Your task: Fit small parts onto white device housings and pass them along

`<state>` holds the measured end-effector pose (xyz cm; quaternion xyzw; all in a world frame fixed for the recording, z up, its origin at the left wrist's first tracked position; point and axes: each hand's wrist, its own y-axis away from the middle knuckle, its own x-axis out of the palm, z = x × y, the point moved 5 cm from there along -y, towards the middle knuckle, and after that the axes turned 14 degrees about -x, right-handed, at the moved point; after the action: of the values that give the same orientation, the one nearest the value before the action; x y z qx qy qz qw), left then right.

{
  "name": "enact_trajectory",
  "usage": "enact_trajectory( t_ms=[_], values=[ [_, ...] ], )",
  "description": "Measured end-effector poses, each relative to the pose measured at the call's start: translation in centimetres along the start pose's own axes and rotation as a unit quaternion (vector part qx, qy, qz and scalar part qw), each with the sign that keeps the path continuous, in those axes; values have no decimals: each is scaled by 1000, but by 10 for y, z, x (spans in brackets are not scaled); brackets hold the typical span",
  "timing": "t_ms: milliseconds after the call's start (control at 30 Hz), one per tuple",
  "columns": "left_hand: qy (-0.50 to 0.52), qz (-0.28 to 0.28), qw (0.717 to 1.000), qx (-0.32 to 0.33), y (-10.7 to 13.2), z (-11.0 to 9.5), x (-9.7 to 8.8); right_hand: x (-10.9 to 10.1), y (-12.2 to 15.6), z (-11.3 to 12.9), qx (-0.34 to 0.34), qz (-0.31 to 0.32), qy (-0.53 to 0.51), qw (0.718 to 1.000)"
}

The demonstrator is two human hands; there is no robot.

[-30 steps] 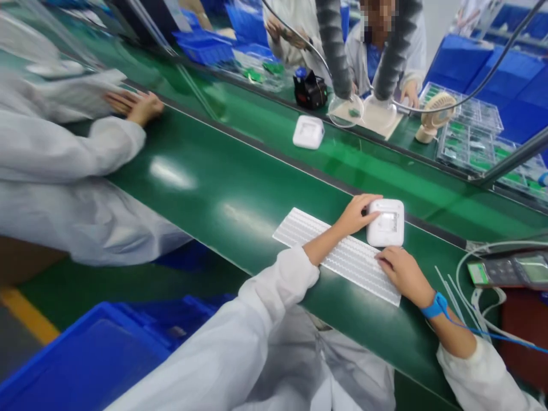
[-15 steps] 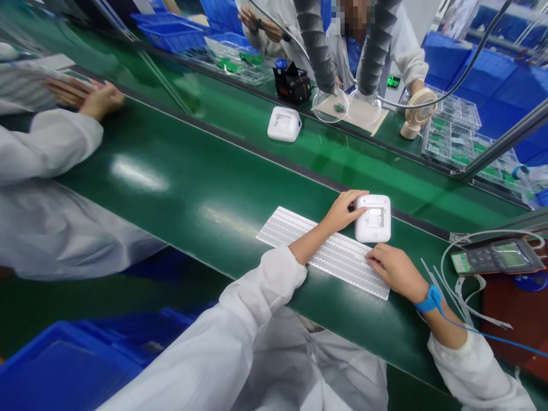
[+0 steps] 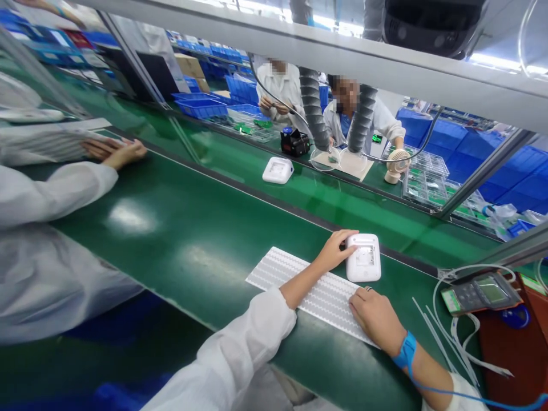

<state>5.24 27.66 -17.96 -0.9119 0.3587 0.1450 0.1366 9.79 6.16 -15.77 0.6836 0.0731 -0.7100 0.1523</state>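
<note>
My left hand (image 3: 336,250) grips the left side of a white square plastic housing (image 3: 363,258) that lies on the green conveyor belt (image 3: 184,228). My right hand (image 3: 374,314), with a blue wrist strap (image 3: 405,349), rests palm down with curled fingers on a white ribbed sheet (image 3: 308,291) just in front of the housing. Whether the right fingertips pinch anything from the sheet is hidden.
A second white housing (image 3: 278,170) lies farther up the belt. A co-worker's hands (image 3: 115,151) rest on the belt at the left. Across a clear screen, two people work near a small fan (image 3: 396,162) and component trays (image 3: 432,185). A meter (image 3: 482,292) and white cables (image 3: 454,337) sit at the right.
The view has tilted upward, so everything sits lower in the frame. My hands keep their places on the housing and the sheet.
</note>
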Motion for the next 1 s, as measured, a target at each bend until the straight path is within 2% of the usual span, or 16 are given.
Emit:
enact_trajectory(
  t_ms=[133,300,633,833,1000],
  values=[
    [1,1,1000,0,0,0,0,-4,-3,6,17,21,20,999],
    [4,0,1000,-2,1,-1,-1,-4,-5,9,6,52,53,997],
    [19,0,1000,-12,1,0,1,1,-11,7,-66,26,91,993],
    [27,1,999,-16,2,0,2,1,-15,11,-65,58,122,989],
    [28,5,999,-18,3,-2,2,7,-13,6,-82,30,113,990]
  ],
)
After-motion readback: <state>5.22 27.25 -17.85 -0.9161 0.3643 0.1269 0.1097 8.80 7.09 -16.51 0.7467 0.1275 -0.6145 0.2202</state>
